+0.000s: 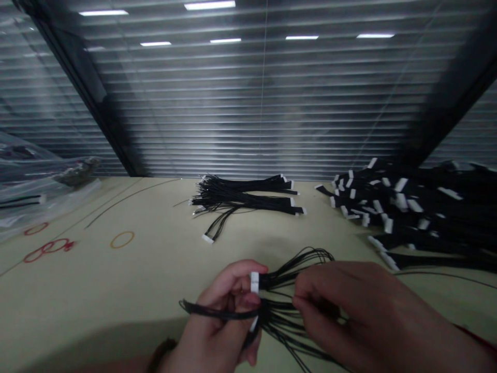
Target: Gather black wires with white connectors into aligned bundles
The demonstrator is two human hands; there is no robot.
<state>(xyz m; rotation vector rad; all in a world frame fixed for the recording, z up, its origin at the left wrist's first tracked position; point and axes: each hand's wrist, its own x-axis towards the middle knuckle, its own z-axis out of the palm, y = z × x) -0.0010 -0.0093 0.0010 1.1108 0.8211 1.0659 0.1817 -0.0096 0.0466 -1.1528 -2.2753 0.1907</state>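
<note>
My left hand [229, 311] is closed around a black wire harness [279, 316] near the bottom middle. A white connector [254, 282] on the harness shows between its thumb and fingers, and a black bundle end sticks out to the left. Loose black wires fan out to the right of that grip. Over them, my right hand [341, 305] pinches with thumb and forefinger, apparently on a thin black wire; the rest of its fingers are partly hidden.
Black wire harnesses [248, 194] lie beyond my hands. A large pile of harnesses with white connectors [411, 207] is at right. On the left are a yellow rubber band [122, 240], red rubber bands [46, 249] and clear plastic bags [50, 202]. Window blinds [248, 103] rise behind the table.
</note>
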